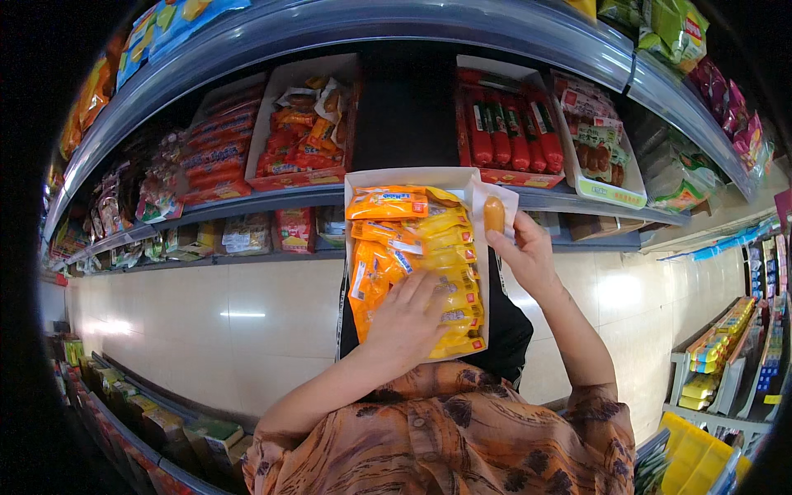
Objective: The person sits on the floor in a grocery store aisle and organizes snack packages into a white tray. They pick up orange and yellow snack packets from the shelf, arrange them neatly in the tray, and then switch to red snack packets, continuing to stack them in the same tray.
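Observation:
A white cardboard box (405, 176) stands before me, its far edge close to the shelf. In it, yellow sausage packets (455, 278) are stacked along the right side and orange packets (387, 203) along the left. My left hand (405, 315) rests on the packets near the middle of the box; its fingertips are slightly blurred, and a grip on a packet cannot be made out. Between thumb and fingers, my right hand (526, 253) holds a single white-backed sausage packet (493, 213) upright at the box's right edge, with a brown sausage showing through.
Shelf boxes hold red and orange packets (297, 142) at left and red sausages (508, 133) at right, with a dark gap between. A tray of packaged snacks (609, 192) adjoins the sausages. The shelf edge (396, 28) curves overhead. A yellow crate (696, 458) stands lower right.

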### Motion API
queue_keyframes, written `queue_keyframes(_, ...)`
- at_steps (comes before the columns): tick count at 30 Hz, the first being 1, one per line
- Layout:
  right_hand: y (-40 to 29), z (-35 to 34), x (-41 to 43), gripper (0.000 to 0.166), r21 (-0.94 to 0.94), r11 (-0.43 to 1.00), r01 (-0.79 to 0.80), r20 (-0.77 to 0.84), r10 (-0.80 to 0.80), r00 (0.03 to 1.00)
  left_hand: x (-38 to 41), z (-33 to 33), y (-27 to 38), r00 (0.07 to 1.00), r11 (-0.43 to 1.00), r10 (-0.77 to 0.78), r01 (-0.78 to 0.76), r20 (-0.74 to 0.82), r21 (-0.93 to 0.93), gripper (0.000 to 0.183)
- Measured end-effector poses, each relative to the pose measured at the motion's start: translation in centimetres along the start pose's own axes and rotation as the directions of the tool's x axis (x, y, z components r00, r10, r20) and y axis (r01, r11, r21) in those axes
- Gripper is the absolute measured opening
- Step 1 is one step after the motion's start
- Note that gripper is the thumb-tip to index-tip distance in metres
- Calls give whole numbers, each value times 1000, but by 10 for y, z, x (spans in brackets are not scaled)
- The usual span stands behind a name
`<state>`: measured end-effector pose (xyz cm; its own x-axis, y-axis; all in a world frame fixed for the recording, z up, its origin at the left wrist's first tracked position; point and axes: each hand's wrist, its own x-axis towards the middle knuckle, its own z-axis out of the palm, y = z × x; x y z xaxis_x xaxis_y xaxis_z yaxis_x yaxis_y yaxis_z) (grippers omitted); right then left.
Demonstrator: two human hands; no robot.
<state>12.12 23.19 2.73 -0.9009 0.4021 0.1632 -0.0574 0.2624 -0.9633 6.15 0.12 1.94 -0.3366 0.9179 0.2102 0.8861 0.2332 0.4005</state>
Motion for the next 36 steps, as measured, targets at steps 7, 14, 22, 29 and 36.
queue_keyframes(7,4,-1,1,34,-90,995,-43,122,54,991,16,15,-8,967,999,-30,38,253,-28,50)
queue_keyframes(14,-14,16,-7,42,-515,740,432,548,-103,830,7,30,-17,986,994,89,-78,143,-80,37)
queue_keyframes(22,-16,25,-21,55,-679,404,613,666,-12,746,-6,6,-12,994,992,106,-106,-5,-70,24)
queue_keyframes(29,-33,28,-10,46,-674,502,542,673,113,731,-14,13,-19,994,994,108,-108,28,-18,15)
queue_keyframes(36,-59,46,107,22,-464,806,368,441,-150,885,-20,-17,-24,907,972,139,-202,-397,-120,23)
